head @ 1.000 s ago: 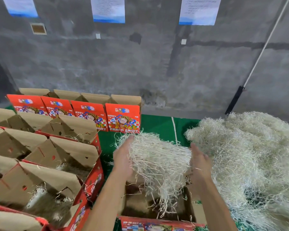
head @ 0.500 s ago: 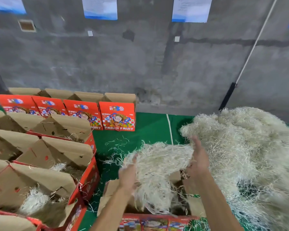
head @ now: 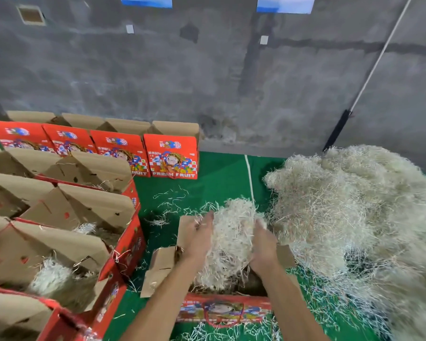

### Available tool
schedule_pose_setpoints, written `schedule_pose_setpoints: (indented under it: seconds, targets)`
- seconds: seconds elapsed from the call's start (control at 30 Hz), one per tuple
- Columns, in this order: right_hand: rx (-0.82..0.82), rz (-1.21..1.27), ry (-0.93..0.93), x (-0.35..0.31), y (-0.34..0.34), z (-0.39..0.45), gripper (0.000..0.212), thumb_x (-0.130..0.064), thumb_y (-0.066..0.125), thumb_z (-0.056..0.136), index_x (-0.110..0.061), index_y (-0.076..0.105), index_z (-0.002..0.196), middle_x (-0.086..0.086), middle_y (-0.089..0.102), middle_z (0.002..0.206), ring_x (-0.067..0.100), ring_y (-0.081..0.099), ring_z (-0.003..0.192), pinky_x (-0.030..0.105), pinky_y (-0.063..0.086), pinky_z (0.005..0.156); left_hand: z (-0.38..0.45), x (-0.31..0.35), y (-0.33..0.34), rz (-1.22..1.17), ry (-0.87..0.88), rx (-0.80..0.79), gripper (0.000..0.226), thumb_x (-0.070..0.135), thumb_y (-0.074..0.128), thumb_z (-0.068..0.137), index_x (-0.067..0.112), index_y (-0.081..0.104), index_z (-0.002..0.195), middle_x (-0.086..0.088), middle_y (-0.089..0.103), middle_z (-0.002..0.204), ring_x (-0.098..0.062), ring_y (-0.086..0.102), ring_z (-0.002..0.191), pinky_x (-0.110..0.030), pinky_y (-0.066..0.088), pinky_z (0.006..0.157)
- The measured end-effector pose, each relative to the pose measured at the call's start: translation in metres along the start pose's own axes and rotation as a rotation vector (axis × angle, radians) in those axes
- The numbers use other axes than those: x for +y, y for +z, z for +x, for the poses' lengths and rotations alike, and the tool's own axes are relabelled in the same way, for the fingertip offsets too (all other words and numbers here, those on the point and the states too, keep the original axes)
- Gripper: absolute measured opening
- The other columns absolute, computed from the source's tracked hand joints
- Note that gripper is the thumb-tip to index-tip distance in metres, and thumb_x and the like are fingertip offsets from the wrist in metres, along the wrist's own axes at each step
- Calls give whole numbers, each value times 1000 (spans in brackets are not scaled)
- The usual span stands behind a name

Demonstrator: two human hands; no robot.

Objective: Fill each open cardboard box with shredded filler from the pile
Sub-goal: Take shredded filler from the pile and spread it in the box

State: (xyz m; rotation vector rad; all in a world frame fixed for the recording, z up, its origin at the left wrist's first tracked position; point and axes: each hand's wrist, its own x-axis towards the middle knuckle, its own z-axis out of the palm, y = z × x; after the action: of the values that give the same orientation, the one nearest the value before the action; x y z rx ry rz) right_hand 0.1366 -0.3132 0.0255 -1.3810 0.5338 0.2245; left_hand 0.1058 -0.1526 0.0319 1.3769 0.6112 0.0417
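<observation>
A wad of shredded filler (head: 231, 232) sits between the person's two hands, right over the open box (head: 221, 308) standing on the green mat (head: 221, 178). The left hand (head: 199, 238) presses flat against the wad's left side with fingers straight and pointing away from the person; the right hand (head: 262, 244) cups the right side, fingers curled into the strands. The lower strands of the wad hang down into the box's dark opening. The box's brown flaps (head: 161, 267) are splayed outward to its left and far side, and its red printed front with a cord handle faces the person.

Just right of the box, touching its flap, rises the big pile of filler (head: 354, 217), spreading well past the box on the near and far sides. Loose strands (head: 172, 200) are scattered on the mat beyond the box.

To the left of the box stand rows of open boxes (head: 67, 242) with flaps up; several of them show pale filler inside. Farther back from the box, a row of red boxes (head: 171, 158) reading "FRESH FRUIT" lines up near the grey concrete wall (head: 207, 82), where a white cord (head: 379, 55) runs diagonally down.
</observation>
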Motion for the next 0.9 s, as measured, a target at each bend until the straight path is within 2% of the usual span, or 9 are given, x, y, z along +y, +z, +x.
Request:
schedule_pose_setpoints:
  seconds: [0.07,0.13,0.2,0.3,0.43,0.53,0.67,0.77,0.9]
  targets:
    - [141,26,-61,-26,-34,10,43,-44,52,101,-13,58,130,0,50,71,14,45,60,34,57,63,14,12,-38,0,69,169,48,68,68,72,24,60,90,11,60,84,-8,58,77,-30,51,75]
    - [169,145,-80,-41,-52,14,42,-49,52,100,-17,60,126,-3,48,68,13,44,61,54,55,86,27,13,-64,-10,45,219,67,59,73,76,11,62,120,-1,66,114,-20,60,106,-42,45,101]
    - [102,164,-120,-46,-50,8,63,-62,48,95,-19,51,140,2,62,98,22,59,91,60,43,102,17,10,-64,29,-42,144,89,70,73,68,18,49,136,0,54,135,-25,52,123,-45,37,108]
    - [-176,180,-121,-35,-35,6,91,-81,45,82,-28,32,154,8,41,154,33,35,144,62,22,117,-1,-4,-47,182,-136,-32,96,92,58,59,36,41,135,7,50,133,-24,49,121,-53,33,109]
    - [-105,-65,45,-16,-36,13,48,-53,43,100,-15,56,127,11,67,113,18,67,104,40,54,91,-11,-12,-48,370,-100,-17,107,97,51,57,35,37,143,9,53,132,-14,56,100,-46,41,98]
    - [-188,-425,-44,-7,-57,23,36,-36,49,103,-13,55,76,-2,50,54,14,46,47,28,41,50,-11,-11,-64,524,2,-50,90,93,52,63,35,53,131,23,56,102,-3,58,89,-40,47,96]
    - [-122,-764,-408,1,-76,31,29,-34,62,97,-17,63,73,-1,59,51,16,53,44,34,53,48,-7,-6,-83,784,135,-143,44,73,60,80,30,60,91,17,64,88,5,60,62,-17,44,57]
    - [5,-677,-567,-6,-67,29,24,-42,66,92,-22,68,78,-6,68,59,3,56,42,20,44,40,-5,-1,-82,797,49,-166,45,68,65,80,29,59,102,11,64,95,-2,62,82,-21,41,60]
    - [-272,-545,-406,-8,-52,36,21,-32,72,89,-13,72,97,3,76,87,17,75,76,28,60,65,2,-3,-69,758,77,-265,35,61,67,82,28,64,96,9,69,95,-6,65,85,-25,48,66]
